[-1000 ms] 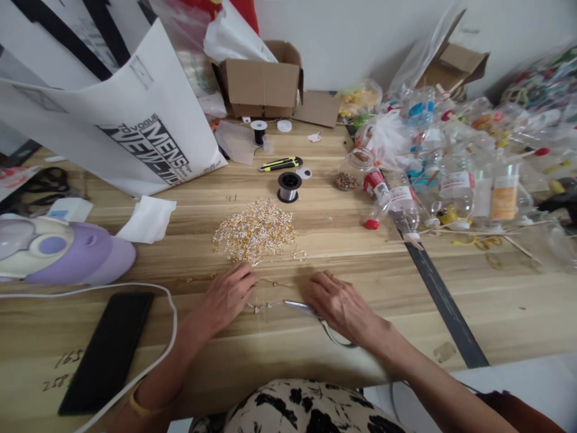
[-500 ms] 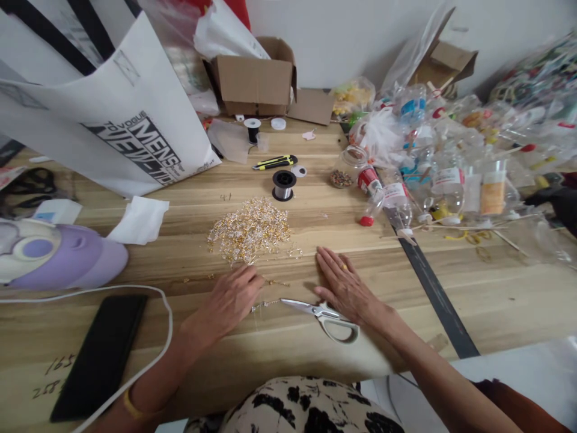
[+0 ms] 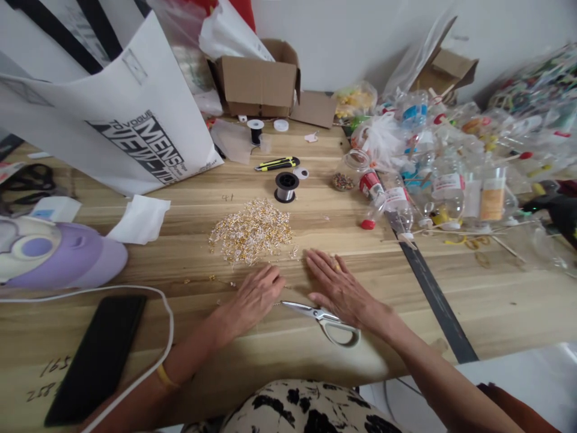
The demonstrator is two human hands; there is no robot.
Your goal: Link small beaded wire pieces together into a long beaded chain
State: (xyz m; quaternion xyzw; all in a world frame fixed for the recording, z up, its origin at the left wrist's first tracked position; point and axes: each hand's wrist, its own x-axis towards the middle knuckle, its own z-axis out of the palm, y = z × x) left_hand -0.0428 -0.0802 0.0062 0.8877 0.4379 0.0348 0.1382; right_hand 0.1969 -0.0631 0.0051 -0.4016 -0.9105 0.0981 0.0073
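My left hand point(image 3: 258, 296) rests on the wooden table just below a heap of gold and clear beads point(image 3: 252, 231). Its fingers are bent together, and whatever they may hold is hidden. To its right, my right hand point(image 3: 338, 284) lies flat, palm down, with the fingers spread and a ring on one of them. Scissors with pale handles point(image 3: 341, 332) lie below the right hand, their blades pointing toward the left hand. A short piece of beaded chain shows partly between the left hand and the blade tip. Small beads lie left of the left hand.
Behind the heap are a wire spool point(image 3: 286, 187), a yellow-black cutter point(image 3: 277, 163) and a cardboard box point(image 3: 259, 84). Plastic bottles point(image 3: 447, 186) crowd the right. A white bag point(image 3: 148, 102), a purple object point(image 3: 72, 255), a black phone-like slab point(image 3: 95, 361) and a white cable are left.
My left hand has moved right, toward the right hand, and now covers much of the beaded chain. My right hand has shifted slightly left. The camera view has moved a little.
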